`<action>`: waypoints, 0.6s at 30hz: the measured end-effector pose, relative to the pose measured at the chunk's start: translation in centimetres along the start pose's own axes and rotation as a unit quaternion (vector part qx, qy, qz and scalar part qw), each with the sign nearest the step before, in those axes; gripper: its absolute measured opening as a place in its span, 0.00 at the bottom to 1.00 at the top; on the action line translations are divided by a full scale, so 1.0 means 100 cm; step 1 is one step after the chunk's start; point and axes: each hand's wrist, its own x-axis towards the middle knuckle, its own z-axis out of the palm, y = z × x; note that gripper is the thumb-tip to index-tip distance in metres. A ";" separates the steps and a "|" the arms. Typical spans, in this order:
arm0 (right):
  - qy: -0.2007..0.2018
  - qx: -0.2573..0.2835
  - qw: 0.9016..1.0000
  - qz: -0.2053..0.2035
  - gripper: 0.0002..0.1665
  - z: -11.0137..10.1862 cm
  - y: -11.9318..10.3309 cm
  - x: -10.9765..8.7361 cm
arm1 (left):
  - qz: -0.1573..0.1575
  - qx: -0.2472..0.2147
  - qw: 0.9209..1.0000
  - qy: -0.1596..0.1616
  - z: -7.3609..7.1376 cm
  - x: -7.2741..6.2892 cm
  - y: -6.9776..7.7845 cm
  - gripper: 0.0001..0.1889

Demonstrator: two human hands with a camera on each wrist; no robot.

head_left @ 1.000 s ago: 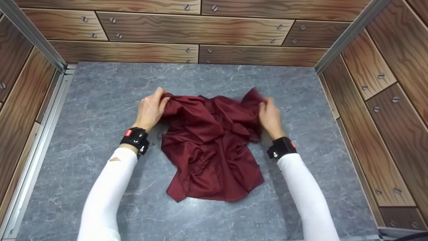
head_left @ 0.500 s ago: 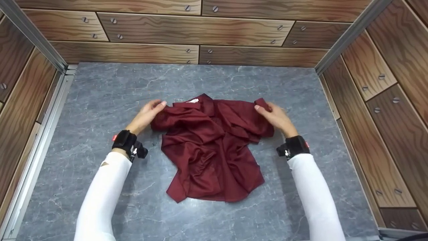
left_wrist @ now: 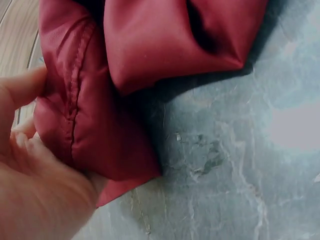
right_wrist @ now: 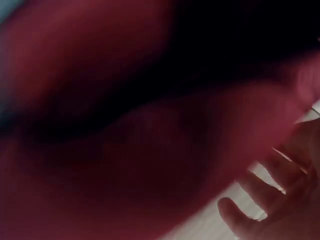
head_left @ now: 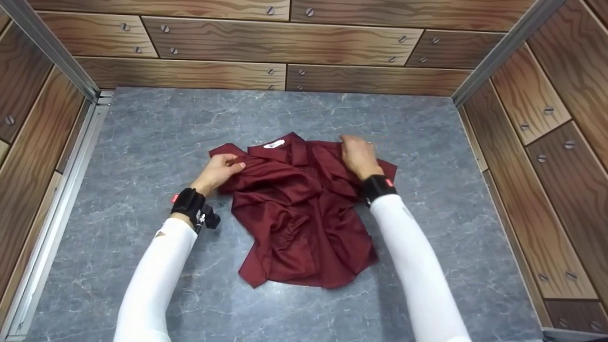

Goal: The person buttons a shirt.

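Observation:
A dark red short-sleeved shirt (head_left: 294, 213) lies front side up and wrinkled, its collar towards the far wall and a white label (head_left: 274, 144) showing at the neck. At the left sleeve my left hand (head_left: 218, 172) pinches the cloth near a seam; the left wrist view shows the thumb and fingers (left_wrist: 25, 87) on either side of it. My right hand (head_left: 359, 154) is at the right shoulder, pinching the cloth there. In the right wrist view, blurred red fabric fills most of the picture, and several loosely bent fingers (right_wrist: 265, 192) show past its edge.
The shirt lies on a grey marbled tabletop (head_left: 166, 118). Wood-patterned walls (head_left: 285, 42) enclose the far side, left and right, with metal rails (head_left: 57, 204) along the left edge and corners.
The collar and label have come into view as the upper shirt was laid out flatter. My right hand moved left from the sleeve end to the shoulder; my left hand shifted slightly inward along the sleeve.

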 end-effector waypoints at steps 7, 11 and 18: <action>-0.082 -0.004 0.995 0.049 0.23 0.013 -0.013 0.017 | -0.001 -0.017 1.000 -0.009 0.005 0.002 0.005 0.12; -0.040 0.010 0.999 0.033 0.19 0.013 -0.014 0.015 | 0.012 -0.001 1.000 0.004 0.005 0.002 0.009 0.17; 0.090 0.121 0.988 -0.029 0.15 -0.015 -0.003 -0.007 | 0.105 0.065 0.989 0.084 0.002 -0.001 0.021 0.13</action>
